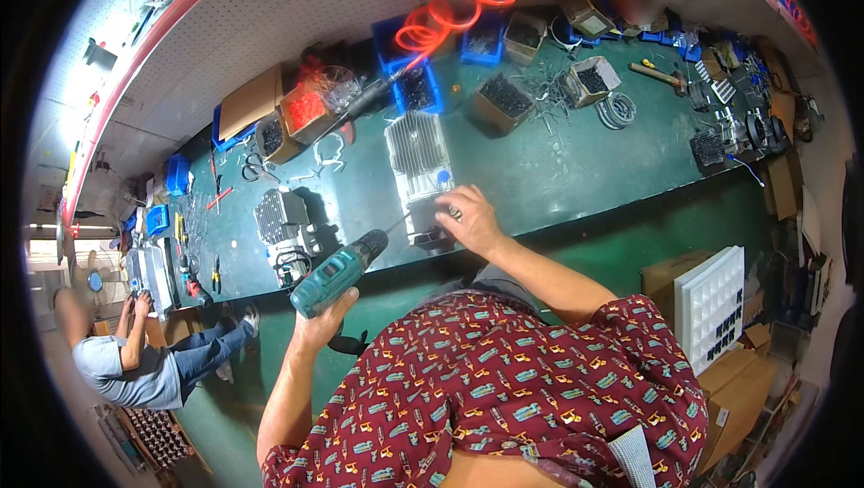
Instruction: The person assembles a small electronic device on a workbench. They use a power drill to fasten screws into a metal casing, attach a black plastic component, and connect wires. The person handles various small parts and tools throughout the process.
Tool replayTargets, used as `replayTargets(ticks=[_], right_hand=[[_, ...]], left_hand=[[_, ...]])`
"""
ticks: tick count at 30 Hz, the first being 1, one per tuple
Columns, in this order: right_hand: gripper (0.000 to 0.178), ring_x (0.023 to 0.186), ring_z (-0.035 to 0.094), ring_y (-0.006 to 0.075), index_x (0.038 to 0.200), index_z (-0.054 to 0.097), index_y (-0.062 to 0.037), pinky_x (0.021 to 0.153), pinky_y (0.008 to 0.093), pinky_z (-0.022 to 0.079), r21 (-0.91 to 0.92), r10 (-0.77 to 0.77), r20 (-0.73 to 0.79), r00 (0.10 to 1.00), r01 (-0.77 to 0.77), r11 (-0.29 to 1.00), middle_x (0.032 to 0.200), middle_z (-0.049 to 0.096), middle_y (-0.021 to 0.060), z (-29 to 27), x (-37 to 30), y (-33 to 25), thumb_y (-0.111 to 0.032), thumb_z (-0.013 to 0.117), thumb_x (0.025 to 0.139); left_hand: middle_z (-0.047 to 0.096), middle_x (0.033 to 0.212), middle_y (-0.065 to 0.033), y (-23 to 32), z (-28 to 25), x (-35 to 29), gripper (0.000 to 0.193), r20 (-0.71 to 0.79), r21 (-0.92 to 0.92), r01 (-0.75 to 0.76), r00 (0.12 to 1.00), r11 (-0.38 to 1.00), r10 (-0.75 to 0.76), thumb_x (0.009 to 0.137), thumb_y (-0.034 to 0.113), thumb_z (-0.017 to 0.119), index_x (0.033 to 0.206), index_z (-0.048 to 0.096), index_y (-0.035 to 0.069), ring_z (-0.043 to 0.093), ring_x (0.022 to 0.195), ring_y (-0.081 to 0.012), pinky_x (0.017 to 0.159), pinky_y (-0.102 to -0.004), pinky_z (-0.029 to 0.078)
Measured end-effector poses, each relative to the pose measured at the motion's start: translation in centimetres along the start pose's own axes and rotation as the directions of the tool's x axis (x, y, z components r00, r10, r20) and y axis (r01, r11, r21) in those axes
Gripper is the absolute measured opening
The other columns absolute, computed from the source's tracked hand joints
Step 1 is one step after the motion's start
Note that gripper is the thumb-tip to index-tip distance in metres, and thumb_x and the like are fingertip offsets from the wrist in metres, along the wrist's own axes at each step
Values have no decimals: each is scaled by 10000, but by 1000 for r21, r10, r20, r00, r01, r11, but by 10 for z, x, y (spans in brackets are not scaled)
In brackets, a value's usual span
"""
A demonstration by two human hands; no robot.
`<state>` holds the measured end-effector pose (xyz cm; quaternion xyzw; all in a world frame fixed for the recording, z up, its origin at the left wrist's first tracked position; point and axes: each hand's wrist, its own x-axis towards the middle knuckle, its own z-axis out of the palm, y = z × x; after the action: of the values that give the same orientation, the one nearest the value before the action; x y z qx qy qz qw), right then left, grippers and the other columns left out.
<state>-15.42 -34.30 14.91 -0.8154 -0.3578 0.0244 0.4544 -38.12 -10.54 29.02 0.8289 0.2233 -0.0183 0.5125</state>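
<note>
My left hand (326,319) grips a teal cordless drill (331,279) by its handle. Its long thin bit points right, toward the lower end of a silver finned metal housing (418,159) lying on the green bench. At that end, my right hand (475,222) has its fingers curled together beside the bit's tip. Between them is something small that I cannot make out. A blue round part (443,177) sits on the housing just above these fingers. To the left stands a second finned unit (283,222), dark-topped with cables at its base.
Bins and boxes of small parts, including a blue bin (417,90) and an open carton (504,103), line the bench's back. A red coiled hose (432,29) hangs above. A hammer (661,76) lies at right. Another person (135,362) works at far left. White trays (711,303) stand right.
</note>
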Motion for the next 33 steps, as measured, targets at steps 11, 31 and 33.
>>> replayTargets(ticks=[11, 31, 33], right_hand=[[395, 1266, 483, 301, 1144, 698, -63, 962, 452, 434, 10, -267, 327, 907, 279, 960, 1355, 567, 87, -15, 1, 24, -105, 791, 762], [187, 1189, 512, 300, 1027, 726, -65, 947, 464, 427, -35, -341, 303, 890, 368, 929, 1242, 625, 110, -12, 6, 37, -145, 634, 885], [189, 1190, 510, 296, 1015, 734, -65, 942, 463, 426, -31, -352, 299, 887, 378, 925, 1242, 624, 107, -12, 7, 37, -158, 610, 907]], left_hand=[[719, 819, -120, 64, -9, 41, 329, 116, 368, -145, 987, 918, 110, 823, 237, 808, 1069, 730, 33, 663, 718, -184, 718, -335, 545], [729, 1062, -164, 193, 17, 130, 415, 230, 681, 7, 947, 732, -224, 776, 275, 788, 1153, 709, 123, 699, 996, -331, 909, -406, 548], [728, 1077, -161, 188, 14, 130, 436, 254, 651, -10, 945, 759, -205, 780, 265, 781, 1184, 695, 123, 697, 1013, -321, 921, -398, 542]])
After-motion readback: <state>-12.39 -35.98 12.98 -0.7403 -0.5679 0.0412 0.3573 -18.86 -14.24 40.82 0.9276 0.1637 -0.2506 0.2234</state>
